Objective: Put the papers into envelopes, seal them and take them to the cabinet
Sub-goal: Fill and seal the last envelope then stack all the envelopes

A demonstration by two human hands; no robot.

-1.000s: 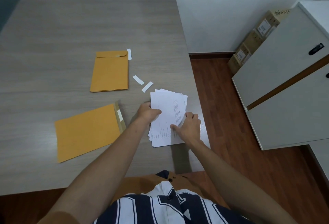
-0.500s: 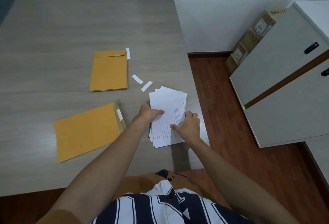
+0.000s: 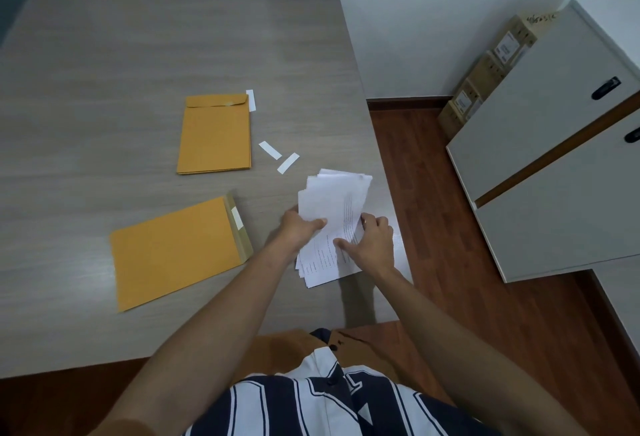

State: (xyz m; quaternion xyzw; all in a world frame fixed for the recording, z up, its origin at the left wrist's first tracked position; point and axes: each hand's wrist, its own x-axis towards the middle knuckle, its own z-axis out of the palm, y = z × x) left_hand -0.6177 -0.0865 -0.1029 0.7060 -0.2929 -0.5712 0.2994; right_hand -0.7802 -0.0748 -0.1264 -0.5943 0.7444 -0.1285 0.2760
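loosely fanned white papers (image 3: pixel 334 200) bear faint print, edges uneven.

Grey wood-grain table (image 3: pixel 104 55) with envelope stack (image 3: pixel 214 138), open envelope (image 3: pixel 173 252), three white strips (image 3: pixel 270 150), papers (image 3: pixel 334 200).

Dim, flat indoor light with a cool cast. Soft sheen on the tabletop (image 3: pixel 138 55) in the upper middle of the frame. Faint dark shadow just below the papers (image 3: pixel 334 207), toward the tabletop's near edge. Wide-angle bend at the edges; cabinet (image 3: pixel 554 165) lines at right lean. Focus fair, print on the papers unreadable.
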